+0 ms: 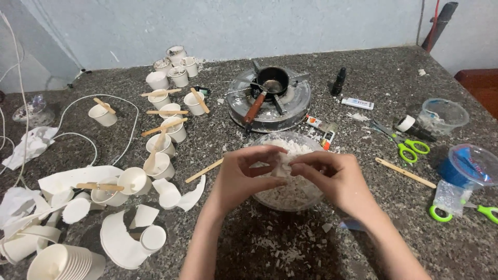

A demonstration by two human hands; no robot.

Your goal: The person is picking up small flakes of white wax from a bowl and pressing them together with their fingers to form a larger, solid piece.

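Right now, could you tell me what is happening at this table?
A person holds a white waxy chunk in both hands, left hand and right hand, over a clear bowl full of white flakes. Behind it a small black pan sits on a round metal stove. Paper cups with wooden sticks stand at left; green scissors lie right.

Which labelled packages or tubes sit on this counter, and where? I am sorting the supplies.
Flat white tube: right of the burner, lying flat, with a printed label.
Small white tube: just past the bowl of white chips, red and orange marks.
Dark bottle: upright, right of the burner, black.
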